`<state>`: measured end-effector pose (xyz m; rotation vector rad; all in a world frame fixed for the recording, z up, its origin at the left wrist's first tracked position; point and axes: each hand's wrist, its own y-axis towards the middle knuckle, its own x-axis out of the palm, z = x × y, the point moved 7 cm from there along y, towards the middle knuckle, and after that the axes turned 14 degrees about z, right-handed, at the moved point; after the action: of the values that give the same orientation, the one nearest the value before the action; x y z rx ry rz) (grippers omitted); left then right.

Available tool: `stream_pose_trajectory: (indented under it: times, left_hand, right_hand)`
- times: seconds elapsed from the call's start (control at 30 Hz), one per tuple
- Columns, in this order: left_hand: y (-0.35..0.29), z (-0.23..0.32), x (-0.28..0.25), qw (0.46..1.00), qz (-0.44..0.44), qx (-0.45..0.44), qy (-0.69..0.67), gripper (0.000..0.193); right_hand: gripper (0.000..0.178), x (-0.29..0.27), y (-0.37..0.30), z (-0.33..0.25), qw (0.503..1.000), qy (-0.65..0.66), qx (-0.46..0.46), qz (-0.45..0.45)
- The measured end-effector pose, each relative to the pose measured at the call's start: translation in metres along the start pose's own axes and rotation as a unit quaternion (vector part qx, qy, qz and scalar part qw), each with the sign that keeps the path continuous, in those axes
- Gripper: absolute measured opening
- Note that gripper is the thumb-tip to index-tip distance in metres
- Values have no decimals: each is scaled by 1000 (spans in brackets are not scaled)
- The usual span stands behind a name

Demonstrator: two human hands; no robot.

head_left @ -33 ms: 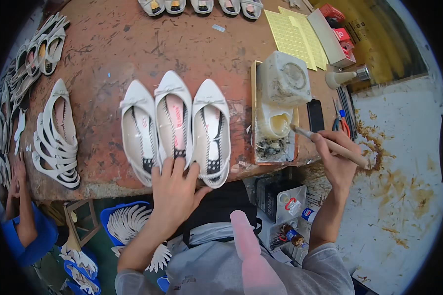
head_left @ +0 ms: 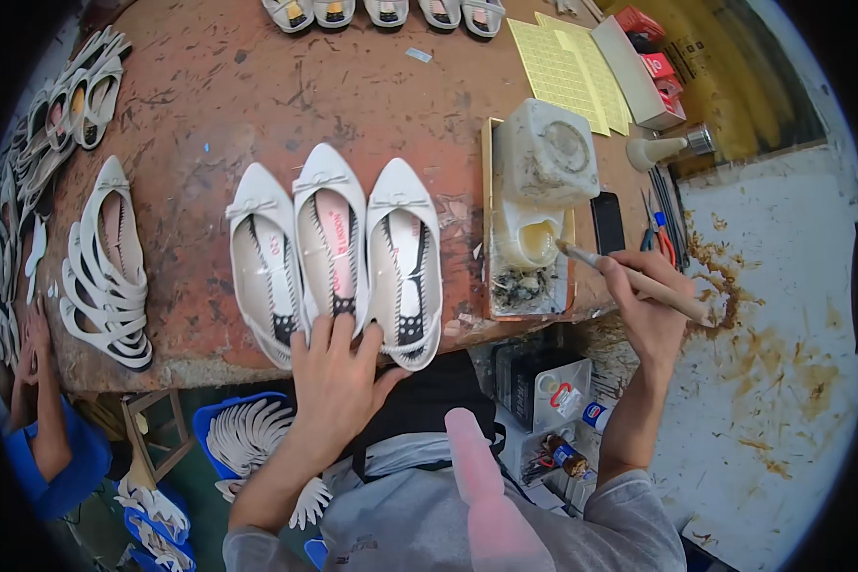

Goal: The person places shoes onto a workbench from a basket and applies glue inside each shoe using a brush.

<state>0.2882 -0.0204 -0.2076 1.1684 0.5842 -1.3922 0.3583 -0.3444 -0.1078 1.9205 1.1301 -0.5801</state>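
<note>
Three white pointed slingback shoes with small bows lie side by side at the table's front edge: a left shoe [head_left: 249, 224], a middle shoe [head_left: 319, 172] and a right shoe [head_left: 415, 219]. Fingers of my left hand [head_left: 334, 377] curl over the heel ends of the middle and right shoes, hiding part of them. My right hand [head_left: 650, 305] grips the wooden handle of a brush [head_left: 663, 292]. Its bristle end is just right of the mouth of a white plastic container [head_left: 553, 162], cut open, with pale yellowish liquid inside. That container stands in a shallow dirty box [head_left: 489, 276].
More white shoes [head_left: 114, 276] are stacked to the left, others [head_left: 386, 13] at the far edge. Right of the box lie a phone [head_left: 607, 224] and pliers [head_left: 660, 236]. A co-worker's hands [head_left: 36, 348] show at far left. Blue baskets [head_left: 203, 419] of shoe parts stand below.
The three shoes and my left hand have shifted slightly toward me and to the left. My right hand still holds the brush beside the container. The whole view has moved a little.
</note>
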Motion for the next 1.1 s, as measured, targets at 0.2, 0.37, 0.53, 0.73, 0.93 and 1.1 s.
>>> stream_pose_trajectory:
  times: [0.2, 0.37, 0.53, 0.73, 0.93, 1.1]
  left_hand:
    - [-11, 9, 0, 1000, 8, -15, 8, 81]
    - [-15, 14, 13, 997, -34, -54, 35, 119]
    - [-18, 10, 15, 996, -7, -80, 36, 125]
    - [-17, 11, 14, 997, 0, -68, 23, 122]
    - [-18, 9, 13, 997, 8, -77, -4, 121]
    - [-19, 8, 13, 997, 4, -71, -9, 120]
  right_hand:
    - [9, 32, 9, -3, 995, -2, -96, -33]
    - [8, 50, -10, -31, 945, -24, -316, -80]
    - [7, 23, -4, -44, 984, -22, -170, -43]
    - [11, 25, -16, -62, 953, -31, -300, -39]
    - [11, 28, -23, -74, 940, -12, -335, -64]
    - [13, 25, -20, -73, 947, -41, -314, -56]
